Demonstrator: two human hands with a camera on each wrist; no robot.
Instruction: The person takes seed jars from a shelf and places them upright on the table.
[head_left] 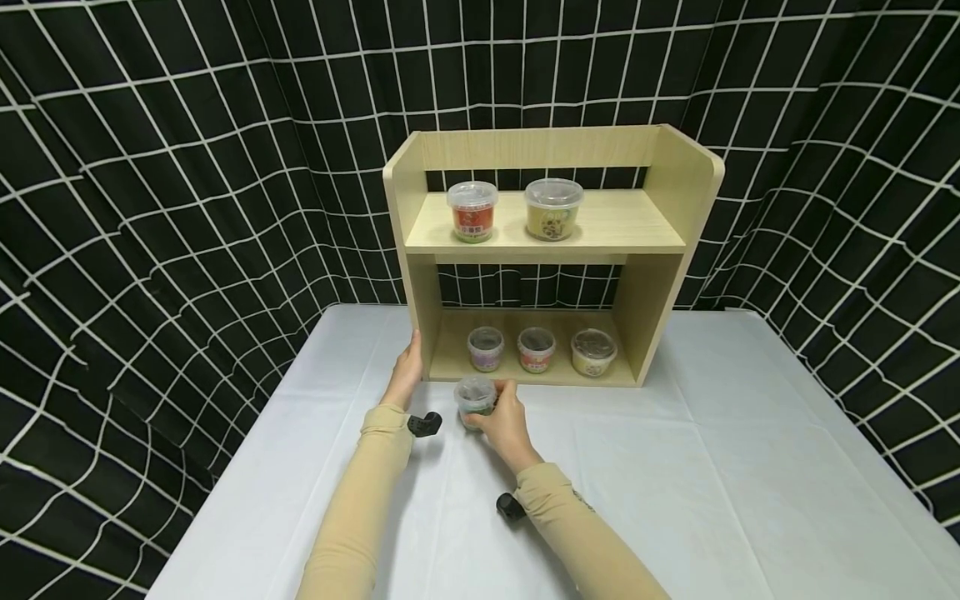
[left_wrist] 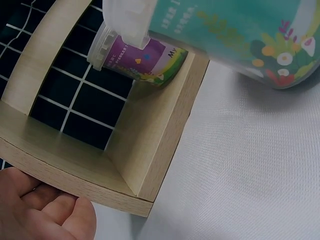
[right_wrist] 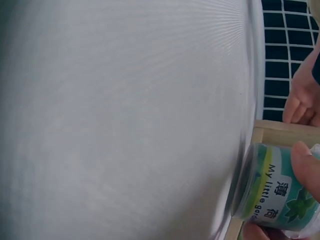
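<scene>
My right hand (head_left: 508, 427) grips a teal lidded plastic cup (head_left: 474, 397) just in front of the shelf's lower level. In the right wrist view the cup (right_wrist: 272, 182) shows a "My little garden" label with a green leaf, the thumb (right_wrist: 306, 170) lying across it. At the wooden shelf's (head_left: 417, 283) left side, my left hand (head_left: 403, 371) rests against the outer face of the panel. The left wrist view has those fingers (left_wrist: 75, 217) bent beside the panel edge (left_wrist: 75, 186). A purple cup (head_left: 486, 348) stands on the lower level, nearest the held one.
Beside the purple cup stand a red cup (head_left: 536, 350) and a cream cup (head_left: 593, 353). On the upper level are a red-labelled cup (head_left: 473, 212) and a larger yellow cup (head_left: 553, 210). White cloth (head_left: 750, 467) covers the table; black gridded fabric (head_left: 150, 208) surrounds it.
</scene>
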